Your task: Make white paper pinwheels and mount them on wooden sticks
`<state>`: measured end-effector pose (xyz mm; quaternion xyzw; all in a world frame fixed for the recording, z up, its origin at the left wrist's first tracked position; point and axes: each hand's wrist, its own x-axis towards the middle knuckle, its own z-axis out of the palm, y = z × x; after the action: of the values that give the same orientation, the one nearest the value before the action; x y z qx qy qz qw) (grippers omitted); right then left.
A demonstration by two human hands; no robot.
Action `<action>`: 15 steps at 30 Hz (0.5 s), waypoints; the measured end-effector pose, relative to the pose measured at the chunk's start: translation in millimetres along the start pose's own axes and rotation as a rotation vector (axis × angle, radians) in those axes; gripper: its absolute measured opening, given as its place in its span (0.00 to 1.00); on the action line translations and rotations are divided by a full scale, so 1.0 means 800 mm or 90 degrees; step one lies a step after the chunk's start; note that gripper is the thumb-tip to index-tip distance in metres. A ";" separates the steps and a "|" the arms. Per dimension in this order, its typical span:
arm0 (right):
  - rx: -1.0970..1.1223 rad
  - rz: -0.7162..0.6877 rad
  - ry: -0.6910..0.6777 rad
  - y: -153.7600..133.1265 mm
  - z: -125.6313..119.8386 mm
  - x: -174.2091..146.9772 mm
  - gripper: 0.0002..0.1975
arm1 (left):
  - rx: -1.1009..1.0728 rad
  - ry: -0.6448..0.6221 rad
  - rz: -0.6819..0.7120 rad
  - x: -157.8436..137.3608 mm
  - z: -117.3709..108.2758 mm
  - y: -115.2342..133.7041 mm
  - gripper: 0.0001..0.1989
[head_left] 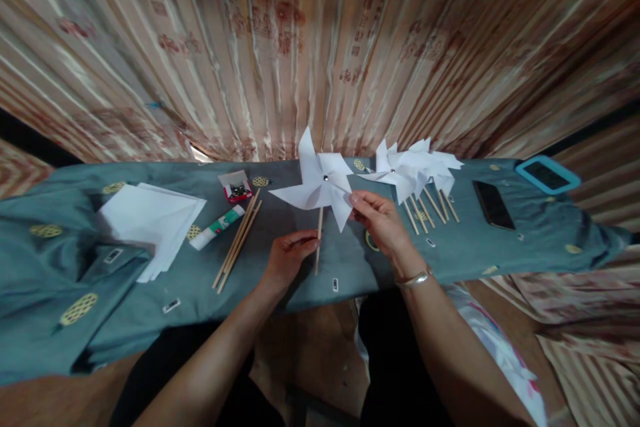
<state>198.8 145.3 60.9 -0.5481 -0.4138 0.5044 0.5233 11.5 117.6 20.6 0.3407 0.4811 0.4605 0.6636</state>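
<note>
Head view shows your left hand (pixel 290 256) pinching the stick (pixel 321 219) and your right hand (pixel 379 218) pinching a blade of the pinwheel (pixel 316 178) above the cloth (pixel 350 263), so steady the stick without creasing the blade.

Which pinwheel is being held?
The single pinwheel at centre: the left hand holds its stick, the right hand touches a blade. The other pinwheels lie bunched to its right, untouched.

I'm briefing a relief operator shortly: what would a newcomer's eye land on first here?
First, the big white pinwheel at the centre, its stick pinched in the left hand, with the right hand at its right edge. Next, the cluster of similar pinwheels lying to its right, then the bright blue-framed device at the far right.
</note>
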 end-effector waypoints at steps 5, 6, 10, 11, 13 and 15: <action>0.040 0.011 -0.026 -0.003 0.009 -0.007 0.23 | 0.016 0.000 0.021 0.001 -0.001 0.000 0.12; 0.044 0.012 -0.028 -0.003 0.011 -0.008 0.23 | 0.017 -0.002 0.022 0.001 -0.002 0.000 0.12; 0.054 0.031 -0.056 0.000 0.018 -0.012 0.23 | 0.012 0.004 0.026 0.002 -0.003 -0.003 0.12; 0.058 0.036 -0.062 0.001 0.020 -0.012 0.22 | 0.006 0.007 0.027 0.003 -0.003 -0.004 0.13; 0.060 0.039 -0.072 0.003 0.022 -0.013 0.21 | -0.008 0.007 0.027 0.003 -0.003 -0.005 0.14; 0.051 0.036 -0.081 0.004 0.024 -0.013 0.21 | -0.018 0.001 0.029 0.003 -0.002 -0.005 0.15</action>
<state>178.1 137.5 59.8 -0.5054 -0.4099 0.5690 0.5028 11.2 119.0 15.9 0.3420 0.4671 0.4825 0.6573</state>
